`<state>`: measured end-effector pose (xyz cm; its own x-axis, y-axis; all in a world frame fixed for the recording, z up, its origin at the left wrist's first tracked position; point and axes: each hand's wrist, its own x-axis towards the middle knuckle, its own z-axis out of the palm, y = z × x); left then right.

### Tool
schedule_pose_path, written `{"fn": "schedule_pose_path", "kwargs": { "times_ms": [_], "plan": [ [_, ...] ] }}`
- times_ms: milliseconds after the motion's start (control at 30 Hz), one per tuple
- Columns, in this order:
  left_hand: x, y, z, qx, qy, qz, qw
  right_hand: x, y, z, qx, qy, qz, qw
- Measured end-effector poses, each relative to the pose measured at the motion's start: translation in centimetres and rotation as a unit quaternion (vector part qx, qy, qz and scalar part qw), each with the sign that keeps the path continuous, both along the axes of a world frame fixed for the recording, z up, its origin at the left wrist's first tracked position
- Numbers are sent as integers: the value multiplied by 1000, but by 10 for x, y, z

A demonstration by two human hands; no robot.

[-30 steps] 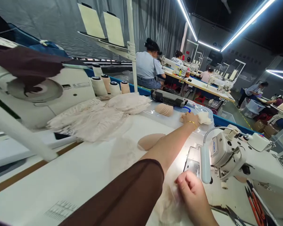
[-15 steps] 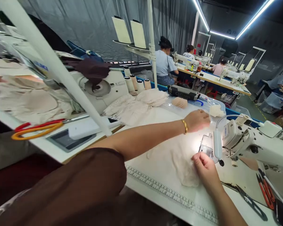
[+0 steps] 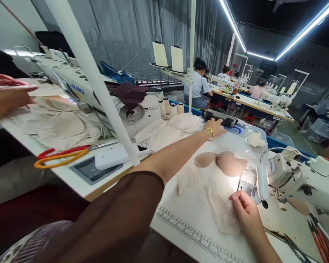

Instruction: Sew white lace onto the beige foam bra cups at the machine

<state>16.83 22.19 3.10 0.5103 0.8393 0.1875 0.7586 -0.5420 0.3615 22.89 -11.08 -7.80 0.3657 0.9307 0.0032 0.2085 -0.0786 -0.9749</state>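
Note:
My left hand, with a gold bangle at its wrist, reaches to the far side of the table. Its fingers are spread beside a black-and-grey case-like object, over clear plastic. My right hand pinches the edge of a sheer beige fabric piece in front of the sewing machine. Left of the needle plate lies a fanned stack of tan fabric pieces. A single tan oval piece touches its left side. Another sheer piece rests flat nearby.
A printed ruler strip runs along the front edge. Black scissors and red-handled tools lie at right. Pale lacy fabric, thread cones and a white post stand left. A co-worker's hand shows far left.
My left hand has moved away and to the left, toward the black-and-grey object. The fanned tan pieces now show beside the needle plate. My right hand keeps its pinch; the view has shifted.

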Motion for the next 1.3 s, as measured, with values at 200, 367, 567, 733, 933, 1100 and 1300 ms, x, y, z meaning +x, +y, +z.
{"fn": "schedule_pose_path", "kwargs": {
  "times_ms": [200, 367, 567, 733, 933, 1100, 1300],
  "plan": [
    [47, 43, -26, -51, 22, 119, 991, 0, -5, 0, -47, 4, 13, 999],
    [55, 47, -41, -10, 48, 85, 995, -4, -11, 10, -61, 3, 0, 998],
    [0, 17, -1, 95, 87, -48, 991, -3, -9, 8, -54, 3, 12, 998],
    [-68, -72, -20, 160, 109, -135, 972, -2, -6, 6, -31, -5, 8, 999],
    [-91, -106, -62, 172, 115, -179, 962, 1, -2, -3, -2, -19, 8, 1000],
    [-65, -78, -47, 168, 73, -197, 963, 7, 4, -9, 18, 3, 4, 1000],
    [-31, -82, -52, 85, 54, -248, 964, 7, 5, 2, 36, 42, -4, 998]
  ]
}}
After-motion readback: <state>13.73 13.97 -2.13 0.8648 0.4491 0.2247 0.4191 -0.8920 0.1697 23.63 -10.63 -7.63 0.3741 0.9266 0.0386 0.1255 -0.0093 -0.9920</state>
